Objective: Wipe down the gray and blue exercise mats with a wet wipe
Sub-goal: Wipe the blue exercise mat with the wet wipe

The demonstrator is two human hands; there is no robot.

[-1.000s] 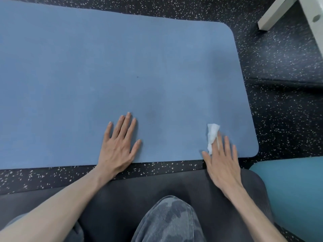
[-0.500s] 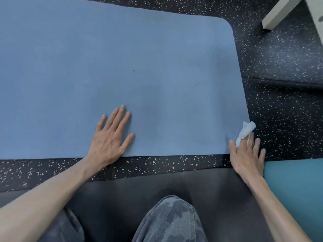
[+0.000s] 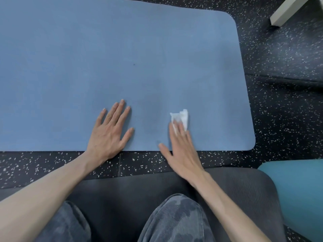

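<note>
The blue exercise mat [image 3: 122, 58] lies flat on the floor and fills most of the view. Beneath my knees is the gray mat [image 3: 125, 194], along the bottom. My left hand [image 3: 110, 133] lies flat near the blue mat's near edge, fingers spread. My right hand [image 3: 180, 151] presses a crumpled white wet wipe [image 3: 181, 117] onto the blue mat with straight fingers, to the right of the left hand. The wipe sticks out beyond the fingertips.
Black speckled rubber flooring [image 3: 279, 102] surrounds the mats. A teal mat or cushion [image 3: 297, 193] lies at the right edge. A white furniture leg [image 3: 286, 11] stands at the top right. My knees in camouflage trousers [image 3: 174, 220] fill the bottom.
My right hand swept the wipe right to the mat's near right corner, then back left towards the middle. The left hand stayed flat in place.
</note>
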